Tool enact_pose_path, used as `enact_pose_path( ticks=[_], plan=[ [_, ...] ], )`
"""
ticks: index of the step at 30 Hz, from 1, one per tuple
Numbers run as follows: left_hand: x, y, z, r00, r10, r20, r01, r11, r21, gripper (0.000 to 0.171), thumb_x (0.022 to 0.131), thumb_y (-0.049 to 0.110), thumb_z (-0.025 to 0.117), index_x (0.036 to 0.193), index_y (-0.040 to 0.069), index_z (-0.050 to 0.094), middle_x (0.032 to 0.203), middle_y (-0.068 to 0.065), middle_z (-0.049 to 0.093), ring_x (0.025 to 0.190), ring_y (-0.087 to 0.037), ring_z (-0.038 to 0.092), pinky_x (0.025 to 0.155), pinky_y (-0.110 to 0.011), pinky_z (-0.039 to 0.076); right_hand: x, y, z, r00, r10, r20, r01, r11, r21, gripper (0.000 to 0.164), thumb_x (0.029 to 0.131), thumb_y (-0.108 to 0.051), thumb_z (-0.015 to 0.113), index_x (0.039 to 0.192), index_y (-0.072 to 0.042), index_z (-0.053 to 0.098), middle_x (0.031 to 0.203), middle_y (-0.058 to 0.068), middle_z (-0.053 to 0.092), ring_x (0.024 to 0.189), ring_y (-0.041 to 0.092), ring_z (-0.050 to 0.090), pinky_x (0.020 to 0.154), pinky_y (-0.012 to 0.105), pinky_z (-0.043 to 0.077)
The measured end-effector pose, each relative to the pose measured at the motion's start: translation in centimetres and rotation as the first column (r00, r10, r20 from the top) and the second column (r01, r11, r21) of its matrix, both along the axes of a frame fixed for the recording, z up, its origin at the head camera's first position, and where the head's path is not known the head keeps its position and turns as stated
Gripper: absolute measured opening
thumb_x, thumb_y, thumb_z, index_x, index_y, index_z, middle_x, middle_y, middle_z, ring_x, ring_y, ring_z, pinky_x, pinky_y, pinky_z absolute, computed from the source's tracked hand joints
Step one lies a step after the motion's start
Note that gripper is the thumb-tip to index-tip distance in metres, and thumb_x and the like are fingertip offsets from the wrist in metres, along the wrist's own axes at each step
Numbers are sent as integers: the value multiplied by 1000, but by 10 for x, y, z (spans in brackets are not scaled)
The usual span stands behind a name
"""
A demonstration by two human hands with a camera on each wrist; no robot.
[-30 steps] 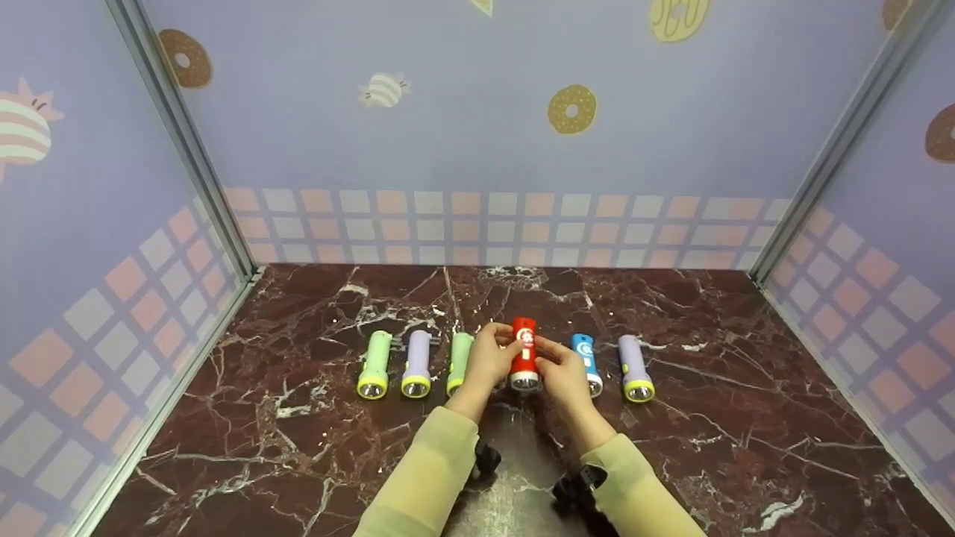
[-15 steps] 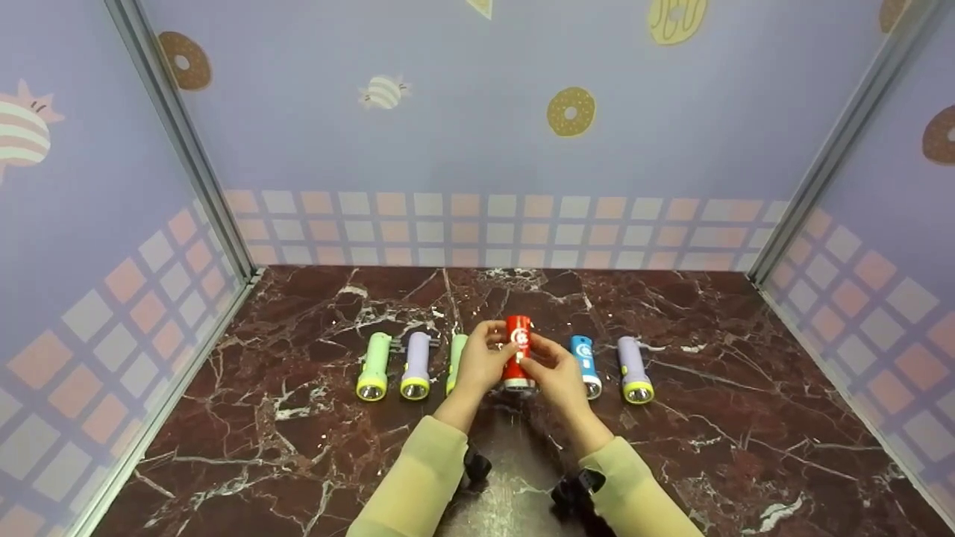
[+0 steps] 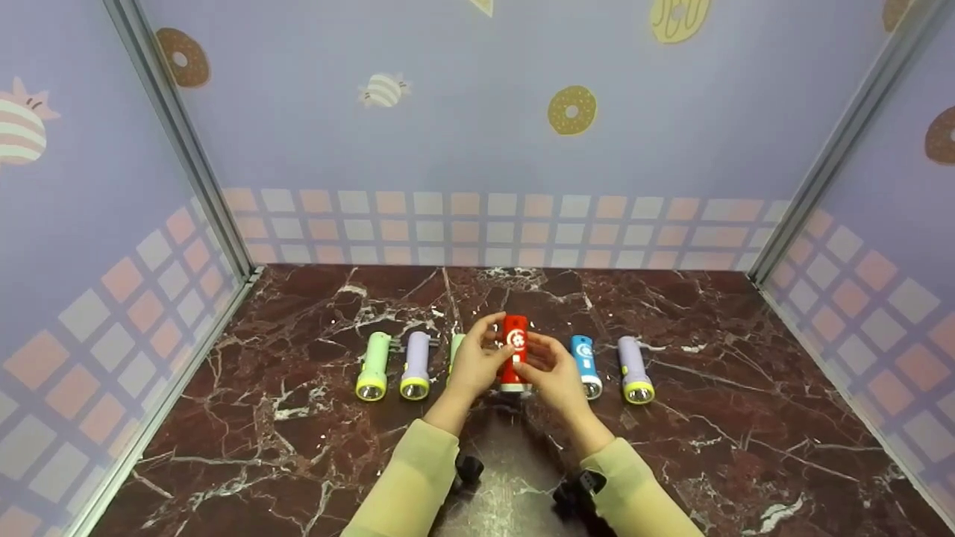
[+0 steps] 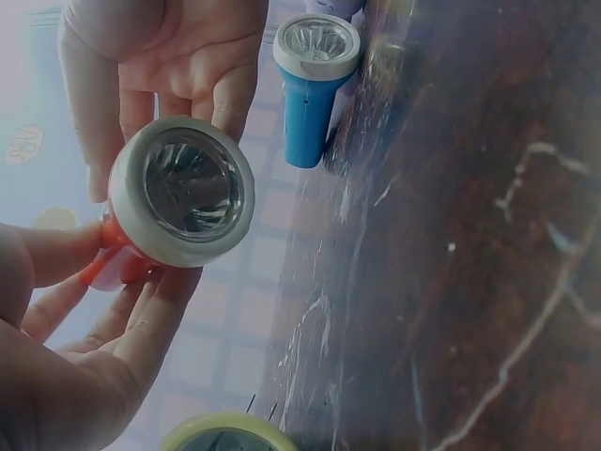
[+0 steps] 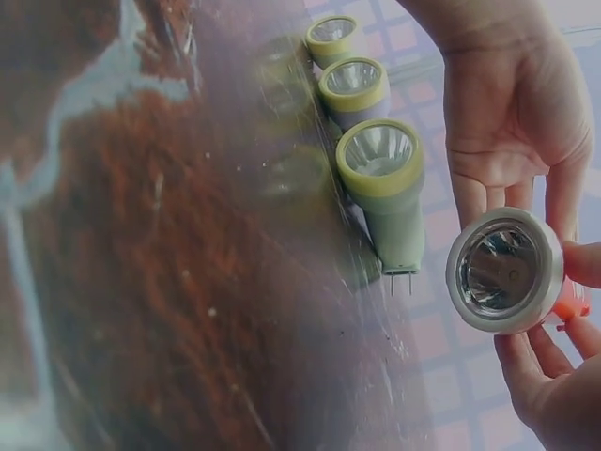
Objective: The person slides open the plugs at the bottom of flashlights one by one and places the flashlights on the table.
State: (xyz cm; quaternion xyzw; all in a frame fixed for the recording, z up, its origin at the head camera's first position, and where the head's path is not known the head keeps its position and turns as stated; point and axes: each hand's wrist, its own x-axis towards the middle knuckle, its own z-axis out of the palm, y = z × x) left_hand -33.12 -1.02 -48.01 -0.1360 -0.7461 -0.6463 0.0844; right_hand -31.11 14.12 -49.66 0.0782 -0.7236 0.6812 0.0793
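Observation:
A red flashlight (image 3: pixel 515 328) with a white head ring and a white logo is held upright between both hands, lens end toward the person. My left hand (image 3: pixel 475 367) grips its left side, thumb on the front of the barrel. From the right, my right hand (image 3: pixel 558 379) pinches it, thumb close to the pale switch. In the left wrist view the flashlight's lens (image 4: pixel 192 188) looks unlit; it shows between fingers of both hands. A green flashlight (image 3: pixel 456 358) is partly hidden behind the left hand, and a blue flashlight (image 3: pixel 584 362) lies just right of the right hand.
Further left lie another green flashlight (image 3: pixel 375 362) and a purple one (image 3: pixel 418 362). A second purple flashlight (image 3: pixel 632 365) is at the row's right end. All rest on a dark red marbled table (image 3: pixel 298 447), enclosed by patterned panels (image 3: pixel 477 149). Prongs (image 5: pixel 401 284) project from one green flashlight's tail.
The red flashlight has shifted slightly left and tilted so that its lens no longer faces the head camera. Both hands moved with it, and my right thumb slid onto its front.

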Motion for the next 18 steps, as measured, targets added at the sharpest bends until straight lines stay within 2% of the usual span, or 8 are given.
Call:
enact_pose_path(
  ticks=[8, 11, 18],
  plan=[
    [1, -1, -3, 998, -31, -47, 32, 999, 26, 56, 87, -6, 72, 140, -2, 53, 113, -32, 66, 91, -45, 73, 83, -46, 63, 0, 1, -3, 999, 0, -34, 0, 1000, 0, 54, 88, 7, 71, 138, 12, 52, 129, 36, 63, 115, 45, 67, 92, 28, 60],
    [2, -1, -3, 997, -37, -68, 40, 999, 32, 55, 86, -7, 71, 138, -4, 53, 113, -33, 66, 93, -44, 72, 85, -45, 63, 1, 1, -4, 999, -5, -44, 5, 1000, 2, 55, 87, 6, 72, 138, 11, 52, 128, 36, 64, 114, 44, 68, 93, 30, 60],
    [1, 0, -5, 998, -47, -50, 50, 996, 77, 56, 86, -11, 71, 138, -3, 53, 117, -31, 65, 100, -45, 70, 89, -45, 62, 0, 1, -6, 997, -12, -76, 13, 1000, 15, 55, 87, 5, 74, 138, 10, 53, 126, 36, 65, 113, 45, 68, 95, 37, 60]
  ],
)
